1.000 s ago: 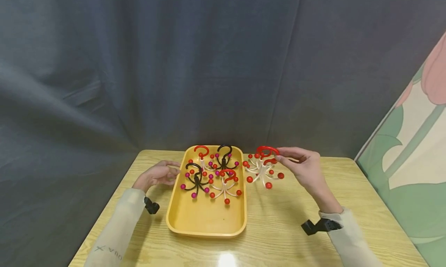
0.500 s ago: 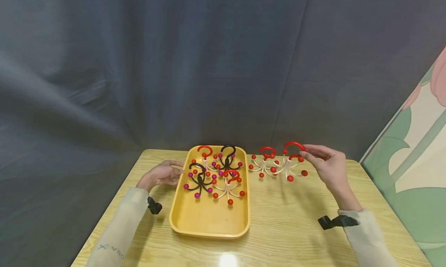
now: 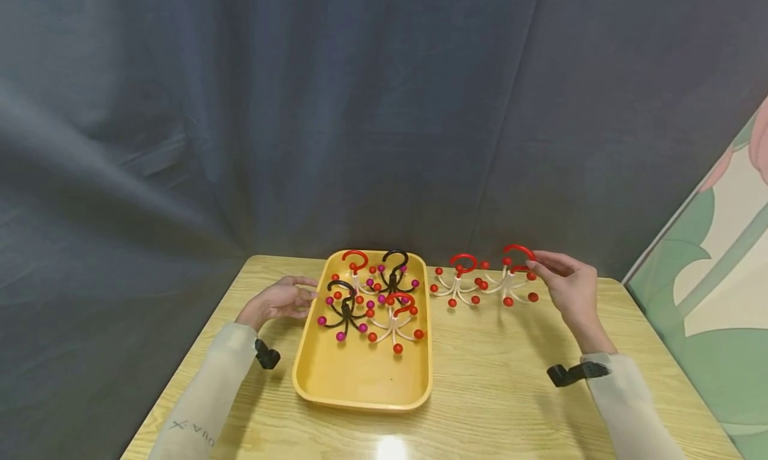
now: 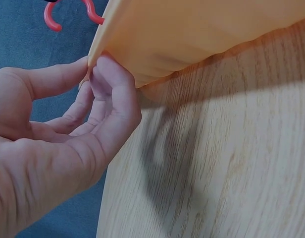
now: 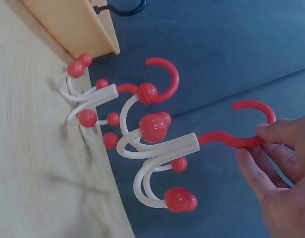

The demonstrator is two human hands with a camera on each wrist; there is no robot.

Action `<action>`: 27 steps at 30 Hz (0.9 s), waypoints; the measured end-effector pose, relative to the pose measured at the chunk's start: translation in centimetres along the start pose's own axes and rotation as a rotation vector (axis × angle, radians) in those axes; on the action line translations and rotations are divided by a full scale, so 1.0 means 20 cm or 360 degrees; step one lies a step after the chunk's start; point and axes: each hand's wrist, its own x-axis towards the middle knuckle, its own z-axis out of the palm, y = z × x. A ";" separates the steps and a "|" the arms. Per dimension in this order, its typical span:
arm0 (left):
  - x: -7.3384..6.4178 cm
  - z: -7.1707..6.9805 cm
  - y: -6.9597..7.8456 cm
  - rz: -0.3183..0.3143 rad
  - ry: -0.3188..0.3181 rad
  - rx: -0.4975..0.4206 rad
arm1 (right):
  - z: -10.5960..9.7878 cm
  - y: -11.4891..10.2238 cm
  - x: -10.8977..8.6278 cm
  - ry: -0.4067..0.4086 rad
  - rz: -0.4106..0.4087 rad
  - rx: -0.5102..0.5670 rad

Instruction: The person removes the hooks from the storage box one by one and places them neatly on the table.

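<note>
Thumb and fingers of my right hand (image 3: 567, 283) are brought together, with only the curved red hook (image 5: 231, 141) of one white multi-arm hanger (image 5: 172, 147) between them. This hanger is held upright at the right of the yellow tray (image 3: 360, 383), near a second white hanger (image 5: 102, 97) on the wooden table (image 3: 498, 393). Whether its lowest arms touch the table, I cannot tell. My left hand (image 3: 281, 300) pinches the left rim of the tray between thumb and fingers.

I judge the hanger to be light and stiff, probably of smooth plastic, therefore a little slippery but not easily damaged. Its thin arms may be the weaker part, and their balls could catch on the neighbour. The bend of the hook seems a good place to take hold, because the body can hang below it; the white stem would give a firmer grip against turning.

As for its look, a straight white stem spreads at the bottom into several arms, which curve upward and finish in shiny red balls (image 5: 153, 128). Inside the tray are two more hangers of this kind (image 3: 393, 323) and two black hangers (image 3: 346, 309) with magenta balls.
</note>
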 end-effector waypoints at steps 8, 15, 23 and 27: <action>0.00 0.00 -0.01 0.0011 0.0004 -0.0006 | 0.02 0.09 0.05 0.0009 0.0034 -0.0017; 0.01 0.00 -0.01 0.0016 0.0018 -0.0002 | 0.04 0.16 0.07 -0.0028 0.0081 0.0029; 0.01 0.00 -0.02 0.0012 0.0028 -0.0030 | 0.07 0.21 0.11 -0.0037 0.0078 0.0047; 0.01 0.00 -0.02 0.0017 0.0018 -0.0037 | 0.08 0.24 0.13 -0.0036 0.0098 0.0004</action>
